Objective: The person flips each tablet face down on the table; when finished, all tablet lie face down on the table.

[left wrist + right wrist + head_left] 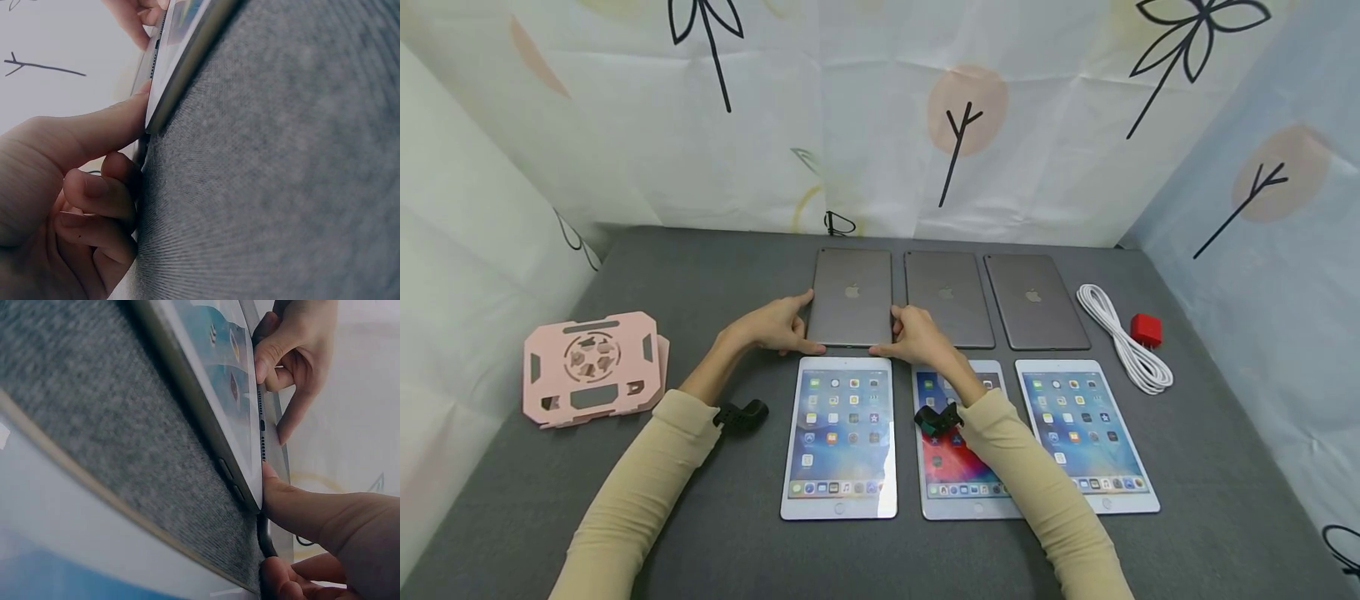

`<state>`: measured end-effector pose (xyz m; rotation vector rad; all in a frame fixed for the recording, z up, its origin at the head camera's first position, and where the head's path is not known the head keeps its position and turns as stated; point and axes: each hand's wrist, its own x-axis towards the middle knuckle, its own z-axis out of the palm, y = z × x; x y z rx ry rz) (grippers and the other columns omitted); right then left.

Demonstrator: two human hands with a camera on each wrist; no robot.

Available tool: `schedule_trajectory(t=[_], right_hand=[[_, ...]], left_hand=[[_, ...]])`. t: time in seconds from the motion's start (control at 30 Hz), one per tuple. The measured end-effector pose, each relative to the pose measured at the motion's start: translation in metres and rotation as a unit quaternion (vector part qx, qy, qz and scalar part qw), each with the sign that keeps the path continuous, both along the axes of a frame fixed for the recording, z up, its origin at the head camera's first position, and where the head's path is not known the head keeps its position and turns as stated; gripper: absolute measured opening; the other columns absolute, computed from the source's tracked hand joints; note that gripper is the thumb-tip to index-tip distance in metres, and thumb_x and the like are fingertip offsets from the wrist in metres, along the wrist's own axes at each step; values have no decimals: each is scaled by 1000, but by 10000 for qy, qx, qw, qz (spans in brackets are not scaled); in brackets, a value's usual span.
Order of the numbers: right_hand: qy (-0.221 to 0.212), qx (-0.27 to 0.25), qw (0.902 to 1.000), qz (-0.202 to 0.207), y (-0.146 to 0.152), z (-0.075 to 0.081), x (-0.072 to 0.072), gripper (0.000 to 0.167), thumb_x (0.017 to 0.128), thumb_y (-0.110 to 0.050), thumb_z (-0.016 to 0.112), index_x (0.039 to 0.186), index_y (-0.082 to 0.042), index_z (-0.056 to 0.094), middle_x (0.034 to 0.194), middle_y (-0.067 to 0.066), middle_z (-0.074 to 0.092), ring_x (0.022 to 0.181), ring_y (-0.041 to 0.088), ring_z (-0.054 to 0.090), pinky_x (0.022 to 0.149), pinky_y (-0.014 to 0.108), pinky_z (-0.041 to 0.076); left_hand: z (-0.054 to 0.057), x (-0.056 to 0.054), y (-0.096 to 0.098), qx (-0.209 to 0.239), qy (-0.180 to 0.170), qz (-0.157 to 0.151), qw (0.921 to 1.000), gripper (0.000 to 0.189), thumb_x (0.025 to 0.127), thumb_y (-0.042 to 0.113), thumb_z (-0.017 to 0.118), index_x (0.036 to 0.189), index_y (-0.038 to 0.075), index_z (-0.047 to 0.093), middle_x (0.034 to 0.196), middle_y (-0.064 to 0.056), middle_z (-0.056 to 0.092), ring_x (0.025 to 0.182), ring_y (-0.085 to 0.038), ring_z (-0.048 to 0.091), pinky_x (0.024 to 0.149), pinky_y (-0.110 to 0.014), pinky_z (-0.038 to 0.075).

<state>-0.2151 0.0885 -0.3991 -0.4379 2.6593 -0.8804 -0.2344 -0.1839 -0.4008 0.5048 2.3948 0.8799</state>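
Note:
A grey tablet lies back side up at the left of the far row. My left hand holds its left side, thumb at the near left corner and a fingertip on the left edge. At the opposite side my right hand grips the near right corner the same way. In the right wrist view, the port edge of the tablet shows between both thumbs. Just in front, a white-framed tablet lies screen up and lit. The other curled fingers of my left hand rest close to the grey cloth.
Two more grey tablets lie to the right. Nearer are two lit white tablets, partly under my right arm. A coiled white cable and red charger sit at right, a pink slotted stand at left.

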Motion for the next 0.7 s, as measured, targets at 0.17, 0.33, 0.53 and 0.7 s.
schedule_trajectory(t=[0.17, 0.33, 0.53, 0.7], right_hand=[[57, 73, 9999, 98, 1, 0, 1, 90, 88, -27, 83, 152, 12, 35, 100, 16, 60, 67, 10, 45, 63, 21, 38], [206, 137, 9993, 276, 2, -1, 0, 55, 89, -28, 82, 121, 11, 59, 90, 12, 54, 69, 13, 45, 63, 23, 36], [291, 110, 9987, 408, 2, -1, -3, 40, 89, -25, 82, 90, 2, 52, 81, 6, 45, 66, 13, 41, 61, 24, 33], [240, 116, 9987, 423, 1, 0, -3, 41, 89, -25, 82, 91, 2, 52, 80, 5, 43, 65, 12, 39, 60, 24, 32]], left_hand=[[1, 1, 0, 31, 54, 5, 10000, 113, 90, 27, 80, 162, -3, -2, 52, 5, 53, 45, -10, 44, 50, -26, 33], [0, 1, 0, -80, 166, 17, 9998, 114, 90, 31, 80, 162, -4, 0, 54, 4, 55, 45, -10, 44, 49, -27, 33], [-1, 0, 0, -98, 220, 25, 9997, 116, 89, 34, 81, 162, -4, 1, 53, 4, 55, 45, -10, 45, 49, -27, 34], [-1, 0, 0, -76, 200, 62, 9998, 116, 88, 34, 82, 162, -3, 1, 53, 4, 56, 45, -10, 46, 49, -27, 34]])
